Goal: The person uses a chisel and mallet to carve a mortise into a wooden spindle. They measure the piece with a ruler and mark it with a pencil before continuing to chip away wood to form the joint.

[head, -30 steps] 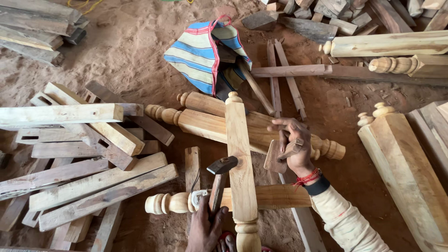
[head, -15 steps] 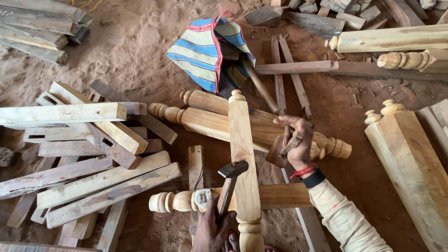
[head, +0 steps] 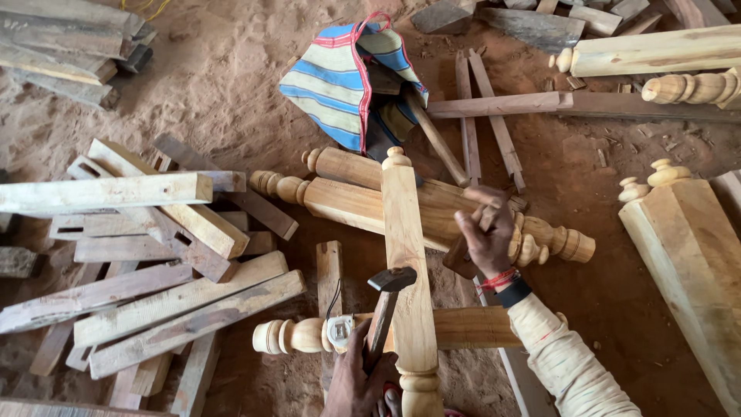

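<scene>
Gripping a hammer point(head: 388, 303) by its handle, our left hand point(head: 356, 380) is closed around the wood at the bottom edge of view, the dark head raised just above the upright post point(head: 407, 262). Since 1 second ago that head sits a little higher against the post and the view has drifted slightly, so we judge a blow is being lined up, not landed. Just left of this grip, a tape measure point(head: 339, 330) lies on a turned post point(head: 309, 335) that runs crosswise beneath the upright one.

Right of the hammer and further out, our right hand point(head: 488, 234) is curled around a small dark piece of wood point(head: 461, 259), pinching it against the stacked posts point(head: 401, 197); its fingers have shifted little over that second. What the piece is we cannot tell.

Left of both grips, rough planks point(head: 147, 255) lie heaped. Beyond them a striped bag point(head: 340, 77) slumps open. Everything rests on a reddish dirt floor point(head: 231, 100) strewn with chips, with more posts point(head: 656, 54) and a squared block point(head: 687, 247) off to the right, and grey boards point(head: 62, 38) at the far left.
</scene>
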A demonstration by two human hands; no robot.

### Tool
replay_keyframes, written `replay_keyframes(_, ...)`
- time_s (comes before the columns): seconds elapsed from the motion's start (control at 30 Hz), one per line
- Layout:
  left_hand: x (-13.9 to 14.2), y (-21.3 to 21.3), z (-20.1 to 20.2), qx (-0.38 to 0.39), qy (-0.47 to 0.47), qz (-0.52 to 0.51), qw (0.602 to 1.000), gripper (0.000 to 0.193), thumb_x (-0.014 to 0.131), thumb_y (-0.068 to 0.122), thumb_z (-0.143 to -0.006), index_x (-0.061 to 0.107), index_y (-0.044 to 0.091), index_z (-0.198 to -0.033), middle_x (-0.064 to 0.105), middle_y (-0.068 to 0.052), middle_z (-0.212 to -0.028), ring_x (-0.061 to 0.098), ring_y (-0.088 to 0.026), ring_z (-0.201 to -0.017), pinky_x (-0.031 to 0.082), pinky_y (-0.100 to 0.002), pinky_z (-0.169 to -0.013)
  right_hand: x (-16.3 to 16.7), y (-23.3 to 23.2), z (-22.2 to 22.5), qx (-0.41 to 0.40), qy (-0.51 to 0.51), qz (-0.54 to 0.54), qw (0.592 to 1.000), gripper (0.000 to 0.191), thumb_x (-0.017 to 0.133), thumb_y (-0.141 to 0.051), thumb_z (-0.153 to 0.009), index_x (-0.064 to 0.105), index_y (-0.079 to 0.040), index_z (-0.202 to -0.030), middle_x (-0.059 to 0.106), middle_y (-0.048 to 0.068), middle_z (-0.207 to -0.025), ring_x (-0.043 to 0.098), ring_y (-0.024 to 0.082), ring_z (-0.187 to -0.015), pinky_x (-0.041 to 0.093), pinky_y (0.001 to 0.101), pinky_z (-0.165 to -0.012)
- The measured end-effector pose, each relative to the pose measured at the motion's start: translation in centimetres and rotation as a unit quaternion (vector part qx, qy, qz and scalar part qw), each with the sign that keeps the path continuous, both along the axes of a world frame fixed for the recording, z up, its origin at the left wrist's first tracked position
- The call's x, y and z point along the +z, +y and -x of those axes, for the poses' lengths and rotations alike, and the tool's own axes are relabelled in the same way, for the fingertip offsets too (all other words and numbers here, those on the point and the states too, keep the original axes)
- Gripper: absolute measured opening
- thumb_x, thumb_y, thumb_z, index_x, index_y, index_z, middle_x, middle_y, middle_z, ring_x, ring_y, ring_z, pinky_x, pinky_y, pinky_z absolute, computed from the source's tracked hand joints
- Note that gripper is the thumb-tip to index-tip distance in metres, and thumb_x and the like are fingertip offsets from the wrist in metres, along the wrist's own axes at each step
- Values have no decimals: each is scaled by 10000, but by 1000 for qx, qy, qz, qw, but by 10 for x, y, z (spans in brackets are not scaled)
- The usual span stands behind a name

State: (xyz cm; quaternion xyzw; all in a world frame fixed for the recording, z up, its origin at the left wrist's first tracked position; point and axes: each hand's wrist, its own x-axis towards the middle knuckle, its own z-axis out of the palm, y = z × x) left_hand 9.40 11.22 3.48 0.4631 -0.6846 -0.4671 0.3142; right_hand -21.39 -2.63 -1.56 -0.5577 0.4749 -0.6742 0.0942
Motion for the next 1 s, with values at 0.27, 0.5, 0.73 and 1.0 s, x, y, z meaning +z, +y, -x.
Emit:
replay_keyframes(0.27,29,-25,14,-59,-42,35,997,605,664,146,-954,391,-88,-1441,676,-189,-714,670,-251,-533,521,-420,-490,-16,16,-3,108,-106,-71,986,161,641,-38,-1001,656,-23,-1161,572,182,-1298,693,125,-828,594,283,-715)
replay_keyframes(0.5,68,-63,61,-120,-59,108,985,553,662,146,-998,414,-24,-1461,707,-229,-878,687,-323,-661,557,-464,-558,2,10,-9,187,-95,27,977,268,604,-35,-924,642,8,-1186,489,214,-1573,756,197,-1040,650,329,-857)
replay_keyframes(0.73,201,-50,60,47,-80,-75,993,211,656,173,-967,706,127,-1166,737,-111,-850,669,-239,-698,625,-408,-654,1,24,-19,110,-65,-88,988,150,612,-99,-984,658,20,-1062,517,218,-1563,788,191,-915,657,315,-749)
replay_keyframes(1.0,77,-43,33,-27,-56,44,997,459,707,196,-972,481,19,-1330,706,-157,-888,727,-268,-717,579,-408,-605,-1,16,-24,135,-151,-50,978,163,573,-56,-1024,643,78,-1083,479,236,-1574,710,158,-826,614,312,-716)
